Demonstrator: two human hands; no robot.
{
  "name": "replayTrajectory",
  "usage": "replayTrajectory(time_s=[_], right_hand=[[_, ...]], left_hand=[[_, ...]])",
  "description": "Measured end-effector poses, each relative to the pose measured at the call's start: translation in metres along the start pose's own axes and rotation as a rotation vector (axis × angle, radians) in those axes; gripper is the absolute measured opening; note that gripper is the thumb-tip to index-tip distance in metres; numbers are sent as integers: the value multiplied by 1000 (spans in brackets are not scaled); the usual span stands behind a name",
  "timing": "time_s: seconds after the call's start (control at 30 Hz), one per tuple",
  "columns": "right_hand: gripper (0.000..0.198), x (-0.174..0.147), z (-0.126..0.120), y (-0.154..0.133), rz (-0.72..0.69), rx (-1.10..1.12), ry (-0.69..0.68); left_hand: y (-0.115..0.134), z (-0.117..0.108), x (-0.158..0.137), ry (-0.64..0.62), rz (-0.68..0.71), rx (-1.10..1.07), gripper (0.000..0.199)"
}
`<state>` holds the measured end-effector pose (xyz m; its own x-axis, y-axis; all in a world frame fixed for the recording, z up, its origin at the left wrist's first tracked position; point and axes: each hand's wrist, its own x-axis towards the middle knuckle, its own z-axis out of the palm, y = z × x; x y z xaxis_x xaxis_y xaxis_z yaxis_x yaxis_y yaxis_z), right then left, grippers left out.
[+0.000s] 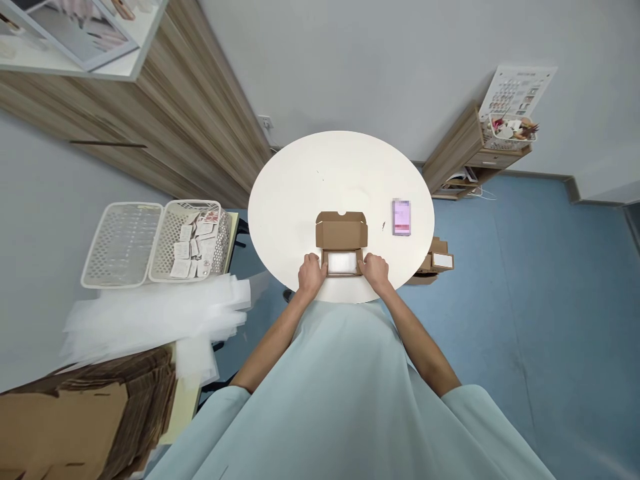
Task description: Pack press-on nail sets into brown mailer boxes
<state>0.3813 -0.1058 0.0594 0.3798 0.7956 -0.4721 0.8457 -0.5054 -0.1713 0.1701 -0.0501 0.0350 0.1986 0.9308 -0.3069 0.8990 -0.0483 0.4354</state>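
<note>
A small brown cardboard box (341, 235) stands on the white oval table (295, 180) near its front edge, its lid raised and leaning away from me. Inside lies something white (342, 262), perhaps a wrapped item; its kind is not clear. My left hand (312, 275) grips the box's left side, thumb at the wall and fingers curled. On the opposite side, my right hand (375, 271) holds the wall in the same way. A flat pink and purple pack (401, 217) lies to the right on the table.
At left are a lidded white basket (160, 250) of small packets, white sheets (160, 313) and stacked flat cardboard (65, 427). Folded brown boxes (441, 261) sit low beyond the table's right edge. A wooden cabinet (453, 150) stands at the back right.
</note>
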Motion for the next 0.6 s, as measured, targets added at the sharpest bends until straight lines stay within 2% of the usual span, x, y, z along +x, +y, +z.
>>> replayTrajectory(time_s=[0.13, 0.4, 0.6], right_hand=[[20, 4, 6, -8, 20, -30, -12], [23, 7, 20, -15, 35, -36, 8], [17, 7, 15, -3, 22, 94, -8]], left_hand=[[-3, 4, 8, -95, -60, 28, 11], [8, 3, 7, -93, -56, 108, 16], [2, -3, 7, -139, -76, 45, 15]])
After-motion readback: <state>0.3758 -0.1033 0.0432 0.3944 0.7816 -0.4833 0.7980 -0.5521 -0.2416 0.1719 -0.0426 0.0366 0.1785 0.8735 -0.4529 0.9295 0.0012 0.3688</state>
